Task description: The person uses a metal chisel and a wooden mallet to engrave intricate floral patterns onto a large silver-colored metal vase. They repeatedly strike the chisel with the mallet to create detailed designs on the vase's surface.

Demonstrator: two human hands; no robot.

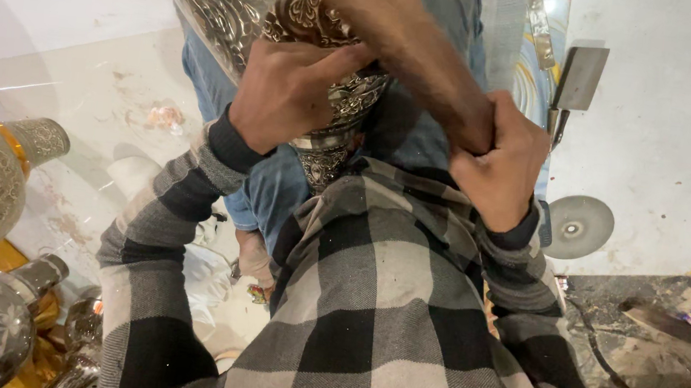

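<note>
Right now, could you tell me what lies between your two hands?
In the head view, a thick wooden handle runs between the left hand and the right hand, crossing the engraved metal vase.

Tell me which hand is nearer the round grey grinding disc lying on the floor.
Right. The right hand grips a brown wooden handle just up-left of the round grey grinding disc; the left hand rests on the embossed metal vessel, farther left.

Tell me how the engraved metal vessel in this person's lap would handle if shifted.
The engraved metal vessel looks rigid, probably weighty. Its rounded body narrows to a small neck, so it may roll. The left hand steadies it; the right hand grips a wooden handle.
</note>
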